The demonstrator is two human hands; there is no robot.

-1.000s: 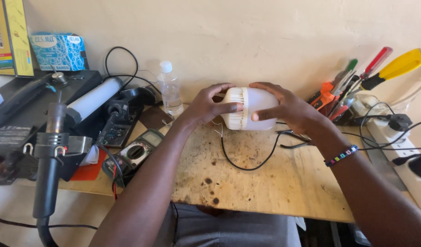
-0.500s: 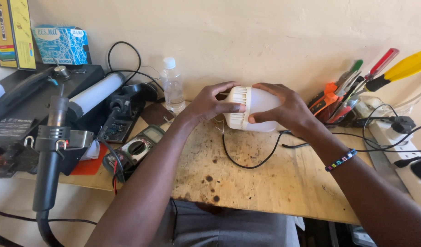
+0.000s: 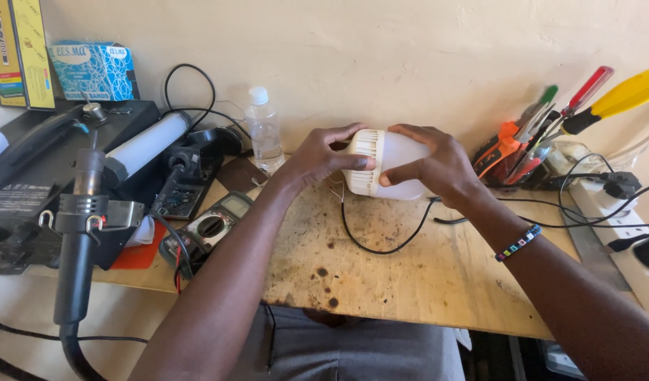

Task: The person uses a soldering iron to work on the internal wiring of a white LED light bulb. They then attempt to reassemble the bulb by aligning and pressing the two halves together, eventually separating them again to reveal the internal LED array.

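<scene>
Nearest to the camera, the wooden workbench (image 3: 423, 275) carries a black wire (image 3: 381, 247) that curves across it, and a multimeter (image 3: 213, 224) lies to the left. Further back, the left hand (image 3: 323, 155) grasps the ribbed base of a white LED bulb (image 3: 389, 164), held on its side just above the bench. The right hand (image 3: 437, 164) grips its smooth dome. Behind, near the wall, stands a plastic water bottle (image 3: 264, 131), and screwdrivers (image 3: 585, 99) lean at the right.
</scene>
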